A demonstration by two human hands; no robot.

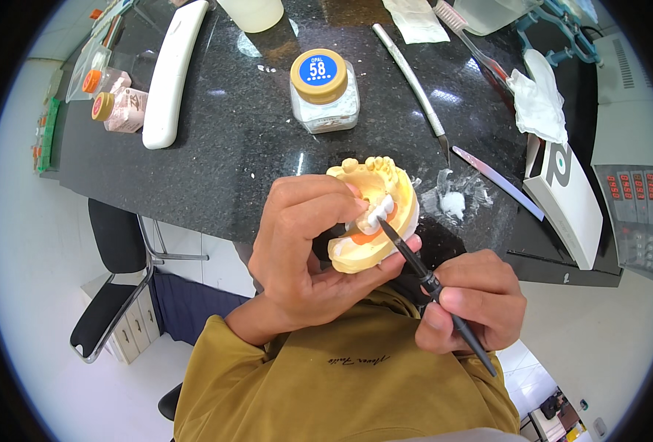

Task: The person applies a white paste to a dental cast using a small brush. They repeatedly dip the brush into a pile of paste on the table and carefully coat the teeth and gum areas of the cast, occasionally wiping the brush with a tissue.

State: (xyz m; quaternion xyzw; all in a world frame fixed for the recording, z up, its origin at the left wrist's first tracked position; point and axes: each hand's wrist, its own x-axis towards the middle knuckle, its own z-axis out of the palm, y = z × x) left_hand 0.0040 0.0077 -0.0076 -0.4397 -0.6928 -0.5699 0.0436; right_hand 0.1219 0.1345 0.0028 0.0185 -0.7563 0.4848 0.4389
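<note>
In my left hand (297, 247) is a yellow dental model (399, 202) of a jaw, gripped between thumb and fingers near the table's front edge. White tooth crowns (376, 216) sit on the model, with an orange-red patch beside them. My right hand (481, 302) pinches a slim black brush (411, 258) like a pen. Its dark tip touches or nearly touches the white crowns. Right of the model, a small mound of white paste (453, 204) lies smeared on the dark tabletop (245, 169).
A gold-lidded jar (325, 92) of white powder stands beyond the model. To its right lie a metal-handled knife (413, 81), a purple spatula (500, 183), a toothbrush (474, 44) and a crumpled tissue (539, 99). A white box (566, 202) sits by the right edge; a long white case (175, 74) rests at left.
</note>
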